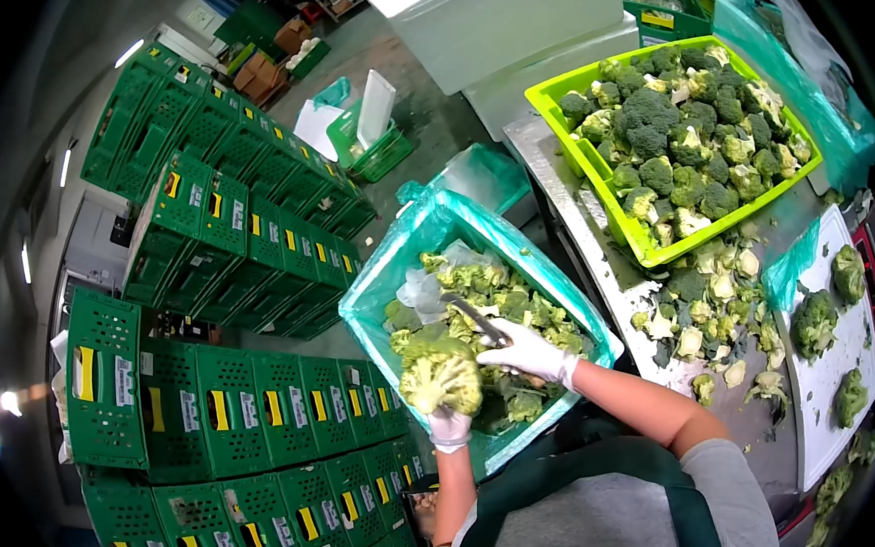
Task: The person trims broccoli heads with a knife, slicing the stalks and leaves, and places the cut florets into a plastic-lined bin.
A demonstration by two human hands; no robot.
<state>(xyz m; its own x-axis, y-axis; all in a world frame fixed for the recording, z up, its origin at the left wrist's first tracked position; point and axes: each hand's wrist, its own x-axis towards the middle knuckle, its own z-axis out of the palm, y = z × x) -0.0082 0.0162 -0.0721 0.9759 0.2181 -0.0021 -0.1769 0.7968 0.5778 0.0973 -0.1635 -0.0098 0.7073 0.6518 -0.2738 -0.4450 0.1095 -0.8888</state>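
In the head view my gloved left hand (450, 429) is closed around the underside of a large broccoli head (439, 376), its pale cut side facing me. My gloved right hand (525, 353) grips a knife (475, 319), the blade pointing up and left just above the broccoli. Both hands are over a bin lined with teal plastic film (367, 304), which holds broccoli pieces (545, 325) and a crumpled clear bag (422, 295). The knife's handle is mostly hidden in my right hand.
On the metal table (610, 319) at right stands a lime-green crate (649, 254) full of broccoli florets, with loose trimmings (722, 296) beside it. A white board (813, 397) holds several broccoli heads. Stacked green crates (239, 402) fill the left; white boxes (503, 27) stand behind.
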